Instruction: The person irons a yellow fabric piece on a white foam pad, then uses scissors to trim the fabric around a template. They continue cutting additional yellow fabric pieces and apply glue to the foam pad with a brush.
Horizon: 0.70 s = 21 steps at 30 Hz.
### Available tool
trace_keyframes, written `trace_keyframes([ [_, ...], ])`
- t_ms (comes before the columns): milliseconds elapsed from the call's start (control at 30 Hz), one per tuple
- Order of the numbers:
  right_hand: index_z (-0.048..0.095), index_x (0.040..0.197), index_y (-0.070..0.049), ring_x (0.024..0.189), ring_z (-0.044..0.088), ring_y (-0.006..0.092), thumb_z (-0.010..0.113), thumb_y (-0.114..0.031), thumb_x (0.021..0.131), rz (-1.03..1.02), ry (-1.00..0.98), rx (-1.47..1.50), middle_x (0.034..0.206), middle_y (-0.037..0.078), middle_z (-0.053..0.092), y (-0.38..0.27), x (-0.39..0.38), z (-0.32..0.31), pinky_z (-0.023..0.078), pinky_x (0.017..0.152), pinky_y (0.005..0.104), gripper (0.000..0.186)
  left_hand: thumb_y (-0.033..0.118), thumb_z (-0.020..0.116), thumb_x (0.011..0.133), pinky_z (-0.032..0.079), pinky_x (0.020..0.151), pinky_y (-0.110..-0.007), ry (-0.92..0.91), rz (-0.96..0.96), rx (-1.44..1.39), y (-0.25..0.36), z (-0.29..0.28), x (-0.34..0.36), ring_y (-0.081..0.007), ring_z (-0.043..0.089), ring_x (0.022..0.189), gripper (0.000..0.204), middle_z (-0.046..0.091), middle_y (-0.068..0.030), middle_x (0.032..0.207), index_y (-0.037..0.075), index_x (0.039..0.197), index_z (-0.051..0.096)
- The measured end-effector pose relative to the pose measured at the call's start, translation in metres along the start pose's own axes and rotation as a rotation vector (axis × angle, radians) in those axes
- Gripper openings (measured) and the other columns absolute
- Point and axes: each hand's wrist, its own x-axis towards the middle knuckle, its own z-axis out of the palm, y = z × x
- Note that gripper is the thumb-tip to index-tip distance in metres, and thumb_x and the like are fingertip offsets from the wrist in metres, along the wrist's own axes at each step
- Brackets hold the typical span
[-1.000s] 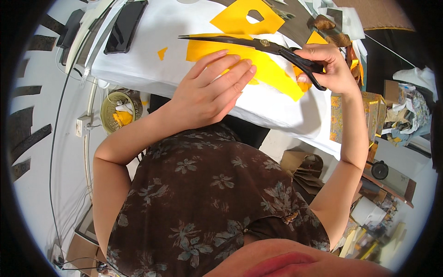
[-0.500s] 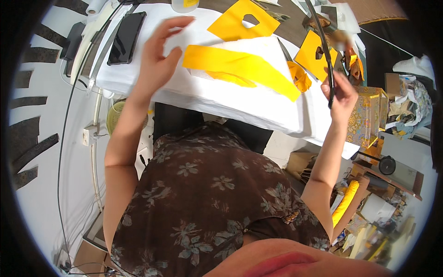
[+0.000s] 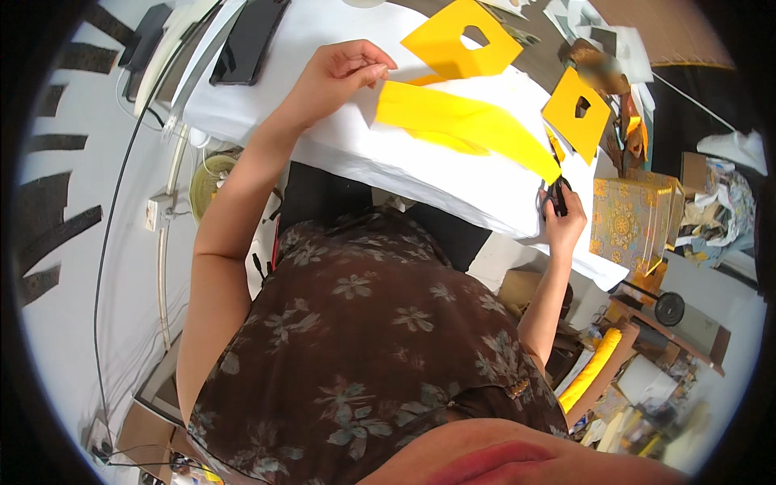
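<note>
A yellow fabric strip [image 3: 465,120] stretches across a white pad [image 3: 517,97] on the white-covered table [image 3: 339,153]. My left hand [image 3: 343,77] is closed in a pinch at the strip's left end, with its upper corner under my fingertips. At the strip's right tip, my right hand [image 3: 566,217] grips the black handles of a pair of scissors [image 3: 554,198]. The strip's tip partly covers the blades. Beyond the strip lies a yellow sheet [image 3: 440,48] with a cut-out hole. A second one [image 3: 570,113] lies to the right.
A black phone [image 3: 249,44] lies at the table's far left. Brown, frayed-looking pieces [image 3: 594,69] sit at the far right. A patterned gold box [image 3: 630,218] stands beside the table's right edge. A thin black cable [image 3: 121,170] hangs at the left.
My left hand has closed from open and moved right to the strip's end. My right hand no longer holds the long black rod; it has come down to the scissors.
</note>
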Motion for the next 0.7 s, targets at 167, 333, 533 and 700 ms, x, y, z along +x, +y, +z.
trace_keyframes([
  [167, 0.064, 0.122, 0.002, 0.096, 0.067, 0.0308, 0.072, -0.007, 0.081, -0.008, -0.332, -0.192, 0.105, 0.018, 0.067, -0.017, 0.018, -0.034, 0.054, 0.082, 0.0410, 0.043, 0.013, 0.059, 0.098, 0.048, 0.086, -0.024, -0.018, 0.000, 0.018, 0.001, -0.005, -0.012, -0.0100, 0.062, 0.093, 0.017, 0.067, -0.0004, 0.096, 0.006, 0.111, 0.067],
  [333, 0.069, 0.117, -0.002, 0.107, 0.064, 0.0298, 0.069, -0.020, 0.092, -0.172, 0.022, -0.056, 0.112, 0.017, 0.066, -0.088, 0.052, -0.068, 0.052, 0.090, 0.0422, 0.031, 0.008, 0.059, 0.096, 0.050, 0.087, -0.029, -0.126, 0.124, 0.069, 0.000, -0.011, -0.023, -0.0146, 0.060, 0.103, 0.022, 0.064, -0.0054, 0.113, 0.006, 0.118, 0.063],
  [533, 0.055, 0.138, -0.010, 0.126, 0.052, 0.0370, 0.082, -0.032, 0.079, -0.544, -0.008, 0.189, 0.138, 0.022, 0.048, -0.184, 0.079, -0.054, 0.047, 0.099, 0.0490, 0.069, -0.002, 0.061, 0.084, 0.049, 0.093, -0.034, -0.040, 0.297, 0.623, -0.002, 0.001, -0.008, -0.0253, 0.056, 0.112, 0.035, 0.059, -0.0108, 0.121, 0.003, 0.119, 0.061],
  [700, 0.053, 0.141, -0.018, 0.135, 0.044, 0.0395, 0.088, -0.031, 0.067, -0.464, -0.313, 0.135, 0.149, 0.019, 0.041, -0.188, 0.092, -0.040, 0.044, 0.104, 0.0490, 0.083, -0.005, 0.059, 0.082, 0.049, 0.088, -0.040, -0.082, 0.285, 0.760, -0.021, 0.020, -0.005, -0.0313, 0.056, 0.100, 0.024, 0.058, -0.0123, 0.106, 0.001, 0.105, 0.062],
])
